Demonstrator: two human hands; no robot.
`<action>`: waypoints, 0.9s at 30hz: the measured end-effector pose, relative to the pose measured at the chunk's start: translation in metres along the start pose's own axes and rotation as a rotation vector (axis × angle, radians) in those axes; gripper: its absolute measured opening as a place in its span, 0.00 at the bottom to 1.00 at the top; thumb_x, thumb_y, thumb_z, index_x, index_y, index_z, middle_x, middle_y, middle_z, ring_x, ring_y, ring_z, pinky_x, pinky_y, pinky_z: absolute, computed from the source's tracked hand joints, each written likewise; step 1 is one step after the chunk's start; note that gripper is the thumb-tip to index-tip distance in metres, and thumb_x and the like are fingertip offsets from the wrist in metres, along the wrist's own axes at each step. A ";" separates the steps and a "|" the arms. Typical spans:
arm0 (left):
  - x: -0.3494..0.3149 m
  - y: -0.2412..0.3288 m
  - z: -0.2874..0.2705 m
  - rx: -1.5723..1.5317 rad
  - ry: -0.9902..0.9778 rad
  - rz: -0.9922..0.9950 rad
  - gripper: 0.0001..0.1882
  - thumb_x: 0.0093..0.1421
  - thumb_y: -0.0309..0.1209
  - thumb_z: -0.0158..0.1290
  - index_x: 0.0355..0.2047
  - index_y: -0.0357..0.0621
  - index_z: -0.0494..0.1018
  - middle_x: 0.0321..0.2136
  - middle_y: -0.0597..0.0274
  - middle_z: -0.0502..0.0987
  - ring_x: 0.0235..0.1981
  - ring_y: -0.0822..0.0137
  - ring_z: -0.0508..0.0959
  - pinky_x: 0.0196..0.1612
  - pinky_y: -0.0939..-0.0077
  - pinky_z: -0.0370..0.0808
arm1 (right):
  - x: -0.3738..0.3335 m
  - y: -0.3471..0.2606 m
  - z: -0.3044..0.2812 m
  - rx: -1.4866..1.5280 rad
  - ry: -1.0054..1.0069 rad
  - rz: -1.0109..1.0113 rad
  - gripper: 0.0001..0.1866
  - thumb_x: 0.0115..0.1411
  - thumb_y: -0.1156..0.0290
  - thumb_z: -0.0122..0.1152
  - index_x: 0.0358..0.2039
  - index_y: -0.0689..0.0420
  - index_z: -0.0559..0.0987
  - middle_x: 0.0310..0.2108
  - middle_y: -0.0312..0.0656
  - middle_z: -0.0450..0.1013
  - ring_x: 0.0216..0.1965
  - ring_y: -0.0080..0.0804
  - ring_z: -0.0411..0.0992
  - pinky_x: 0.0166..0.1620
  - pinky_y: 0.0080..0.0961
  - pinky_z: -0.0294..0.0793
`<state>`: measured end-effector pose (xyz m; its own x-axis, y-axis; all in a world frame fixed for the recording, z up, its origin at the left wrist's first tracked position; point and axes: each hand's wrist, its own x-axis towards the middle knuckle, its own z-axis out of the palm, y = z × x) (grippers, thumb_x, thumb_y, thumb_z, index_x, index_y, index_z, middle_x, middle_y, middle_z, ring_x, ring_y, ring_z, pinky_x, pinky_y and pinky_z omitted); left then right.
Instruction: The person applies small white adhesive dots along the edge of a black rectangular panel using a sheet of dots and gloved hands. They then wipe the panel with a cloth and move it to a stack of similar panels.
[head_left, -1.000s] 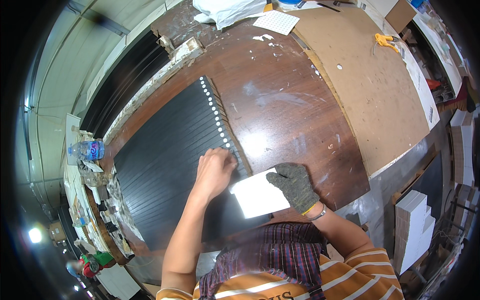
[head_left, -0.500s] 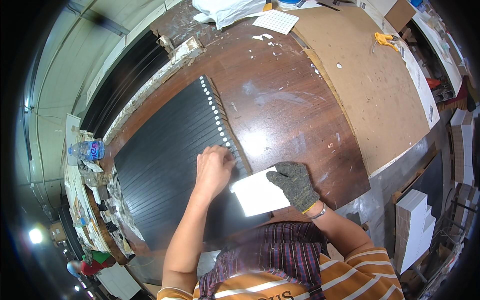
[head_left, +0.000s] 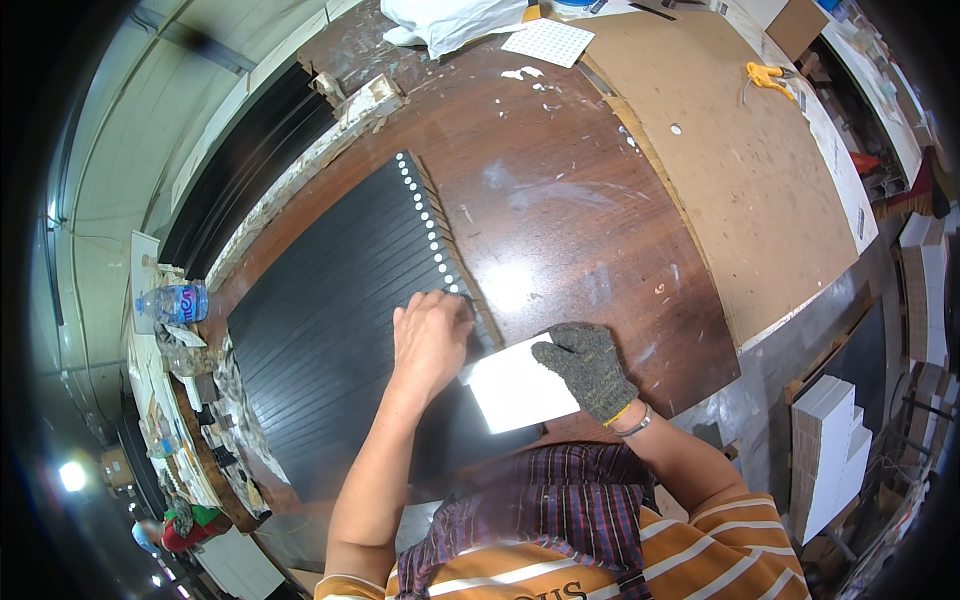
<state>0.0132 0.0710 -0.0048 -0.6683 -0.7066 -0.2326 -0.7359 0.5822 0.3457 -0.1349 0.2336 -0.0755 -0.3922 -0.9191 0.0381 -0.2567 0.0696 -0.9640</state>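
Right grip [head_left: 590, 370] holds white sheet [head_left: 515, 388] over scuffed tabletop [head_left: 570, 150] in cluttered room [head_left: 115, 180].

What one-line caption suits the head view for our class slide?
Bare left hand beside white dots on black slats; gloved right hand holding white sheet.

Slats [head_left: 320, 320] on the bench [head_left: 570, 140] before me, my left hand [head_left: 432, 335] at their right edge, dots [head_left: 432, 236] along that edge beyond it, sheet [head_left: 515, 390] in my right hand [head_left: 590, 370], bottle [head_left: 178, 303] left of the slats, bag [head_left: 455, 22] at the far side, board [head_left: 740, 180] at right
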 end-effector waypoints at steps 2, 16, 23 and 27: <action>0.000 0.000 0.001 -0.006 0.032 0.000 0.04 0.55 0.25 0.60 0.31 0.39 0.80 0.33 0.57 0.79 0.42 0.56 0.76 0.48 0.61 0.67 | 0.000 0.001 0.000 -0.010 -0.006 0.014 0.15 0.62 0.66 0.61 0.22 0.62 0.75 0.18 0.45 0.66 0.21 0.36 0.67 0.28 0.35 0.65; -0.013 -0.004 -0.015 -0.442 -0.045 -0.080 0.14 0.52 0.27 0.68 0.37 0.34 0.81 0.35 0.54 0.80 0.37 0.61 0.78 0.45 0.66 0.73 | 0.003 -0.008 -0.007 0.081 0.078 -0.010 0.09 0.61 0.71 0.63 0.26 0.62 0.79 0.21 0.44 0.71 0.22 0.34 0.70 0.29 0.33 0.68; -0.032 0.002 -0.017 -0.516 -0.056 -0.018 0.11 0.52 0.27 0.68 0.33 0.33 0.82 0.30 0.54 0.82 0.35 0.63 0.79 0.44 0.67 0.73 | 0.004 -0.019 -0.018 0.181 -0.037 0.094 0.08 0.60 0.76 0.67 0.38 0.67 0.84 0.30 0.41 0.80 0.30 0.24 0.76 0.35 0.23 0.76; -0.032 0.010 -0.019 -0.415 -0.030 0.044 0.11 0.51 0.25 0.68 0.33 0.35 0.82 0.30 0.57 0.82 0.35 0.62 0.78 0.45 0.67 0.72 | 0.004 -0.018 -0.016 0.108 -0.049 0.000 0.08 0.60 0.75 0.67 0.39 0.63 0.84 0.32 0.44 0.81 0.31 0.30 0.78 0.36 0.27 0.78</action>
<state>0.0294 0.0913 0.0232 -0.7057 -0.6690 -0.2332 -0.6040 0.3961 0.6915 -0.1455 0.2352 -0.0542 -0.3479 -0.9371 0.0281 -0.1588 0.0293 -0.9869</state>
